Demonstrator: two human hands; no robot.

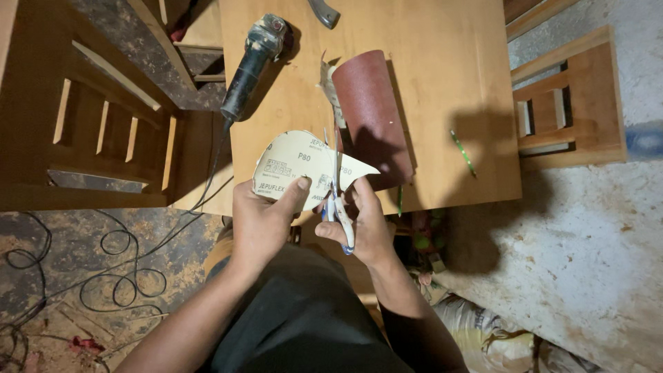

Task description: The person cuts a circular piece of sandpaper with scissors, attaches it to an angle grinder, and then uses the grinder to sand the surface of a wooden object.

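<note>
Left hand (259,224): pinched sandpaper sheet (300,166) | right hand (362,224): gripped scissors (336,197), cutting sheet | beyond sheet: grinder (252,65), sandpaper roll (369,114)

On the tabletop (442,83) a grinder (252,62) lies left of a sandpaper roll (373,110). A chair (570,97) stands right of the tabletop, cables (103,255) on the floor left.

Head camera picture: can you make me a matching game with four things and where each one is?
Things:
1. cut beige sandpaper sheet
2. blue-handled scissors
3. black angle grinder
4. dark red sandpaper roll

Places:
A. lying at the wooden table's upper left
B. pinched in the left hand
C. resting on the table, partly unrolled
D. in the right hand, blades at the sheet

Pairs: 1-B, 2-D, 3-A, 4-C
</note>
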